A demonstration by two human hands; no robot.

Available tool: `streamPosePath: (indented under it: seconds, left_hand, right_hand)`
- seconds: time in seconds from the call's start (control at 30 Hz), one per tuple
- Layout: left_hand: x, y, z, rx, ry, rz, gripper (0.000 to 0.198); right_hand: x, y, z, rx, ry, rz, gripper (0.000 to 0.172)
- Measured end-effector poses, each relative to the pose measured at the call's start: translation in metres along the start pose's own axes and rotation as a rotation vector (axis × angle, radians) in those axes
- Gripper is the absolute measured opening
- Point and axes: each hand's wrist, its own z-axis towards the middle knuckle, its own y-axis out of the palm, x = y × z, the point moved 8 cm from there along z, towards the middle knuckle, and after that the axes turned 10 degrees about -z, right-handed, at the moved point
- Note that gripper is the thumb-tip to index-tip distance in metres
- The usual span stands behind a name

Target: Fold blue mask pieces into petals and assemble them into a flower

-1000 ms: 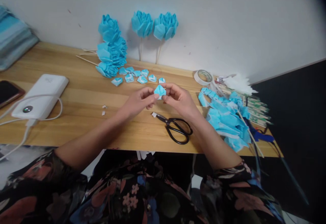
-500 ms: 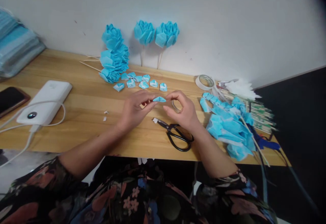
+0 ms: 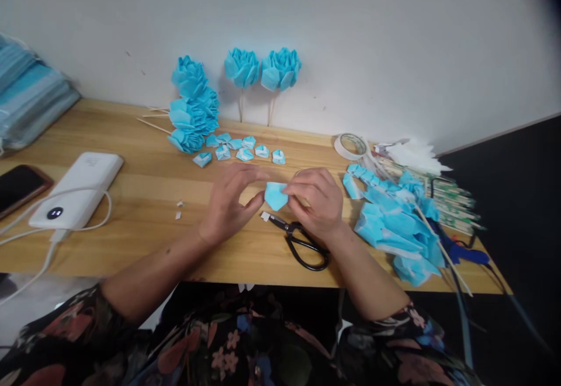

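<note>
Two bare hands in my head cam feed right now, both up over the wooden table [image 3: 131,257]. Right hand [image 3: 316,202] is the one doing the holding: thumb and fingers pinching the right edge of a small folded blue piece [image 3: 276,197], which sits between the hands with its point facing down toward the person. Left hand [image 3: 230,204] has thumb and fingers spread apart, thumb tip right at the piece's left edge. Honestly can't tell from my end if it's touching or just beside it.

Black-handled scissors [image 3: 307,248] lie just on the near side of the piece, next to the right wrist. Past the hands I've got a bunch of little folded blue-and-white pieces [image 3: 245,154] on the wood, near some blue flowers [image 3: 193,117] lying heaped on their sticks. Two more flowers [image 3: 242,69] stand upright by the wall. Over on the right: a tape roll [image 3: 350,147] and a pile of crumpled blue sheets [image 3: 390,231]. Far left, a white power bank [image 3: 74,193] with a cable, phone [image 3: 21,187] beside it.
</note>
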Motion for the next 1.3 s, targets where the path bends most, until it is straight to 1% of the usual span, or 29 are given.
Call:
streamPosePath:
  seconds: [0.1, 0.2, 0.27, 0.3, 0.37, 0.43, 0.47, 0.53, 0.6, 0.63, 0.67, 0.73, 0.8, 0.9, 1.0, 1.13, 1.2, 1.3]
  left_hand:
    - [0.002, 0.001, 0.002, -0.023, -0.016, 0.005, 0.018]
    - [-0.002, 0.005, 0.004, -0.077, -0.094, -0.069, 0.009]
    - [-0.011, 0.007, 0.004, -0.077, -0.204, -0.198, 0.002]
    - [-0.018, 0.008, 0.002, -0.061, -0.289, -0.278, 0.003]
    - [-0.038, 0.010, -0.004, -0.005, -0.497, -0.438, 0.010]
    - [-0.055, 0.012, -0.011, 0.064, -0.682, -0.574, 0.017]
    - [-0.062, 0.013, -0.014, 0.096, -0.750, -0.634, 0.020]
    - [-0.070, 0.017, -0.019, 0.127, -0.859, -0.738, 0.023]
    - [-0.074, 0.019, -0.020, 0.135, -0.922, -0.803, 0.023]
    - [-0.074, 0.020, -0.020, 0.138, -0.933, -0.821, 0.022]
    - [-0.074, 0.020, -0.020, 0.142, -0.935, -0.831, 0.021]
    - [-0.074, 0.020, -0.020, 0.149, -0.923, -0.839, 0.018]
    - [-0.073, 0.020, -0.020, 0.147, -0.912, -0.842, 0.016]
    - [-0.074, 0.022, -0.022, 0.144, -0.930, -0.844, 0.017]
    - [-0.076, 0.024, -0.025, 0.161, -0.998, -0.855, 0.016]
    - [-0.078, 0.026, -0.029, 0.182, -1.081, -0.891, 0.018]
    - [-0.078, 0.027, -0.030, 0.191, -1.098, -0.907, 0.019]
    - [-0.077, 0.025, -0.030, 0.217, -1.091, -0.919, 0.019]
  right_hand:
    - [0.002, 0.002, 0.000, -0.026, 0.037, 0.022, 0.027]
    - [0.002, 0.005, 0.001, -0.034, 0.048, 0.026, 0.023]
    - [0.003, 0.008, 0.001, -0.050, 0.064, 0.032, 0.018]
    - [0.005, 0.010, 0.000, -0.068, 0.092, 0.038, 0.016]
    - [0.014, 0.017, -0.003, -0.132, 0.204, 0.041, 0.015]
    - [0.022, 0.024, -0.007, -0.246, 0.309, 0.033, 0.021]
    - [0.024, 0.028, -0.010, -0.325, 0.331, 0.030, 0.022]
    - [0.021, 0.038, -0.014, -0.537, 0.305, 0.039, 0.019]
    - [0.016, 0.044, -0.021, -0.759, 0.259, 0.069, 0.016]
    - [0.014, 0.046, -0.024, -0.845, 0.254, 0.092, 0.015]
    - [0.012, 0.046, -0.026, -0.910, 0.257, 0.120, 0.014]
    - [0.010, 0.046, -0.030, -0.990, 0.278, 0.166, 0.010]
    - [0.009, 0.046, -0.032, -1.027, 0.287, 0.147, 0.007]
    - [0.006, 0.050, -0.034, -1.041, 0.258, 0.041, 0.006]
    - [0.003, 0.055, -0.035, -1.029, 0.226, -0.004, 0.008]
    - [0.001, 0.059, -0.035, -0.999, 0.193, 0.041, 0.014]
    - [0.003, 0.061, -0.035, -0.991, 0.214, 0.091, 0.016]
    - [0.010, 0.062, -0.036, -0.989, 0.308, 0.146, 0.015]
